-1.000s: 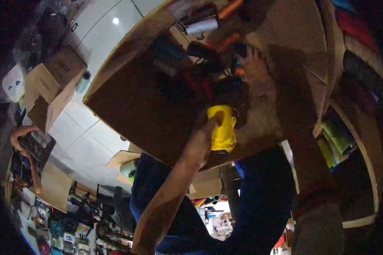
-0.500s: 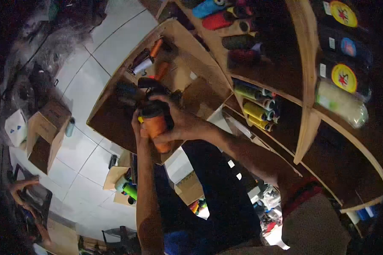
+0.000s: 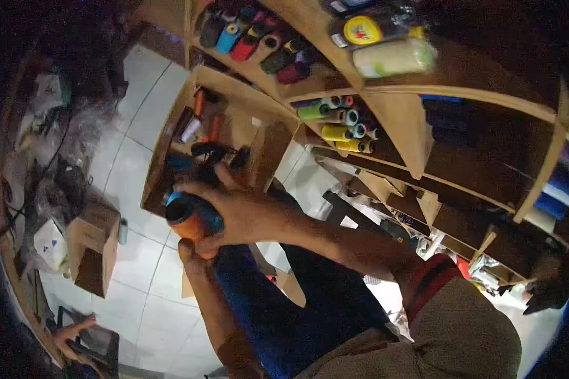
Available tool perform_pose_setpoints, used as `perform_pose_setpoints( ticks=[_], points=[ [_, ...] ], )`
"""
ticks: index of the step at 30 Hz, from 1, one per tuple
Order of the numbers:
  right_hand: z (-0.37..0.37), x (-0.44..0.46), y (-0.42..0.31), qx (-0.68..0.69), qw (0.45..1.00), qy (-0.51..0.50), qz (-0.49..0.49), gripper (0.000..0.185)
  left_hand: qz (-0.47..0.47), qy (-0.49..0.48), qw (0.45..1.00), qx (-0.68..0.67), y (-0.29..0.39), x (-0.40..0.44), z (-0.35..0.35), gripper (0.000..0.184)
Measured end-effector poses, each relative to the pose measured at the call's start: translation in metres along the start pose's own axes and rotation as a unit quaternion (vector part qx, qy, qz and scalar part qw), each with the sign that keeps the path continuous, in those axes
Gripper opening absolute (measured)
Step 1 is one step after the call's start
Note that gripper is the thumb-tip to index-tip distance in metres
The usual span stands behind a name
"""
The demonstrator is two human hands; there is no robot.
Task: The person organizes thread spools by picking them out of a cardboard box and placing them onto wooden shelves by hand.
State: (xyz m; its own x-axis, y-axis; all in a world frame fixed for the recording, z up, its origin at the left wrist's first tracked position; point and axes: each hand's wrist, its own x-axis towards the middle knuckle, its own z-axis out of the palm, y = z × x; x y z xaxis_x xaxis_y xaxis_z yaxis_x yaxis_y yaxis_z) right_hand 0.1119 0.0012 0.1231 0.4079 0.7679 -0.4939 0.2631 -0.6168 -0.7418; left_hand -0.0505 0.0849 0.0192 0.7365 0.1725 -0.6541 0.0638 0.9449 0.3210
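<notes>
An orange thread spool (image 3: 193, 226) with a dark end is held in front of me, over the near edge of a cardboard box (image 3: 155, 189). My right hand (image 3: 250, 211) wraps around it from above and the right, its thumb along the lower side. Against its far side, under the right fingers, shows a blue thread spool (image 3: 212, 216), partly covered. From below, my left hand (image 3: 197, 250) closes on the orange spool's lower end; most of its fingers are hidden. Inside the box lie more spools, among them a white one (image 3: 190, 129) and an orange one (image 3: 215, 128).
Shelves on the right hold coloured thread spools (image 3: 246, 45) and a plastic-wrapped pale roll (image 3: 395, 58). On the tiled floor at left stand a smaller open carton (image 3: 93, 246) and a light blue spool (image 3: 122, 232). Another person's arm (image 3: 76, 328) shows at lower left.
My view has swung, so the shelves and box sit differently. Both hands have moved left and nearer with the orange spool, which is turned with its dark end toward the left.
</notes>
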Motion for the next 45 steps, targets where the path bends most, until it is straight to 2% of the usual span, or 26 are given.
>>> perform_pose_setpoints(
  ticks=[1, 4, 6, 10, 11, 13, 15, 17, 18, 20, 21, 22, 23, 24, 25, 26, 27, 28, 29, 32, 35, 38, 39, 42, 43, 45],
  points=[
    [-0.004, -0.01, -0.013, -0.019, 0.999, 0.03, -0.02, 0.094, 0.0, -0.04, 0.998, -0.045, 0.005, -0.007, 0.014, 0.105],
    [-0.013, -0.039, -0.05, -0.066, 0.991, 0.094, -0.066, 0.09, 0.078, -0.021, 0.994, -0.074, 0.016, -0.031, 0.044, 0.107],
    [-0.029, -0.061, -0.076, -0.072, 0.986, 0.125, -0.089, 0.089, 0.056, -0.071, 0.992, 0.084, 0.03, -0.039, 0.038, 0.116],
    [-0.068, -0.1, -0.125, -0.08, 0.993, 0.081, -0.029, 0.085, 0.154, -0.185, 0.962, 0.129, 0.051, -0.059, 0.105, 0.115],
    [-0.071, -0.108, -0.125, -0.078, 0.987, 0.119, -0.071, 0.083, 0.178, -0.211, 0.951, 0.139, 0.054, -0.065, 0.12, 0.115],
    [-0.085, -0.119, -0.129, 0.007, 0.994, 0.096, -0.056, 0.08, 0.217, -0.26, 0.929, 0.151, 0.052, -0.072, 0.141, 0.114],
    [-0.097, -0.129, -0.12, 0.07, 0.991, 0.091, -0.062, 0.073, 0.188, -0.288, 0.933, 0.104, 0.043, -0.07, 0.152, 0.114],
    [-0.092, -0.132, -0.085, 0.067, 0.969, 0.207, -0.119, 0.074, 0.034, -0.276, 0.959, -0.046, 0.03, -0.05, 0.143, 0.11],
    [-0.09, -0.136, -0.071, 0.067, 0.951, 0.263, -0.147, 0.075, 0.047, -0.328, 0.939, -0.091, 0.021, -0.045, 0.143, 0.112],
    [-0.113, -0.163, -0.067, 0.314, 0.914, 0.241, -0.088, 0.076, 0.087, -0.372, 0.914, -0.138, 0.005, -0.045, 0.159, 0.118],
    [-0.119, -0.174, -0.058, 0.446, 0.86, 0.241, -0.059, 0.072, 0.123, -0.367, 0.911, -0.142, -0.002, -0.042, 0.174, 0.121],
    [-0.126, -0.183, -0.041, 0.377, 0.865, 0.33, -0.019, 0.069, 0.116, -0.399, 0.9, -0.129, -0.009, -0.036, 0.184, 0.12],
    [-0.141, -0.202, -0.024, 0.33, 0.882, 0.325, 0.088, 0.064, 0.101, -0.423, 0.893, -0.113, -0.014, -0.036, 0.187, 0.119],
    [-0.153, -0.213, -0.005, 0.356, 0.85, 0.376, 0.098, 0.046, 0.088, -0.451, 0.883, -0.099, -0.021, -0.035, 0.192, 0.119],
    [-0.167, -0.224, 0.015, 0.425, 0.798, 0.396, 0.157, 0.046, 0.119, -0.424, 0.896, -0.059, -0.024, -0.047, 0.209, 0.117],
    [-0.187, -0.229, 0.034, 0.255, 0.844, 0.441, 0.166, 0.047, 0.094, -0.385, 0.916, -0.063, -0.028, -0.049, 0.21, 0.118],
    [-0.201, -0.234, 0.055, 0.096, 0.855, 0.491, 0.139, 0.048, 0.068, -0.343, 0.935, -0.065, -0.032, -0.051, 0.207, 0.119],
    [-0.214, -0.237, 0.086, 0.056, 0.855, 0.487, 0.167, 0.051, 0.064, -0.364, 0.926, -0.077, -0.037, -0.049, 0.212, 0.119],
    [-0.229, -0.24, 0.09, 0.182, 0.87, 0.445, 0.109, 0.054, 0.058, -0.385, 0.917, -0.089, -0.043, -0.048, 0.216, 0.119],
    [-0.26, -0.223, 0.134, -0.068, 0.866, 0.453, 0.201, 0.053, 0.029, -0.367, 0.926, -0.081, -0.053, -0.05, 0.226, 0.118],
    [-0.273, -0.205, 0.105, -0.082, 0.848, 0.48, 0.209, 0.051, 0.031, -0.363, 0.924, -0.114, -0.073, -0.035, 0.207, 0.119],
    [-0.274, -0.181, 0.134, -0.147, 0.808, 0.557, 0.124, 0.05, 0.046, -0.319, 0.941, -0.098, -0.08, -0.035, 0.208, 0.117],
    [-0.268, -0.175, 0.135, -0.199, 0.757, 0.612, 0.111, 0.049, 0.07, -0.31, 0.943, -0.102, -0.082, -0.041, 0.214, 0.116],
    [-0.257, -0.159, 0.136, -0.081, 0.712, 0.685, 0.131, 0.05, 0.036, -0.345, 0.93, -0.124, -0.082, -0.039, 0.218, 0.114],
    [-0.256, -0.154, 0.142, -0.08, 0.717, 0.663, 0.199, 0.046, 0.013, -0.351, 0.928, -0.125, -0.079, -0.041, 0.219, 0.114],
    [-0.246, -0.149, 0.159, -0.087, 0.722, 0.67, 0.15, 0.043, -0.008, -0.376, 0.915, -0.147, -0.08, -0.036, 0.215, 0.113]
  ],
)
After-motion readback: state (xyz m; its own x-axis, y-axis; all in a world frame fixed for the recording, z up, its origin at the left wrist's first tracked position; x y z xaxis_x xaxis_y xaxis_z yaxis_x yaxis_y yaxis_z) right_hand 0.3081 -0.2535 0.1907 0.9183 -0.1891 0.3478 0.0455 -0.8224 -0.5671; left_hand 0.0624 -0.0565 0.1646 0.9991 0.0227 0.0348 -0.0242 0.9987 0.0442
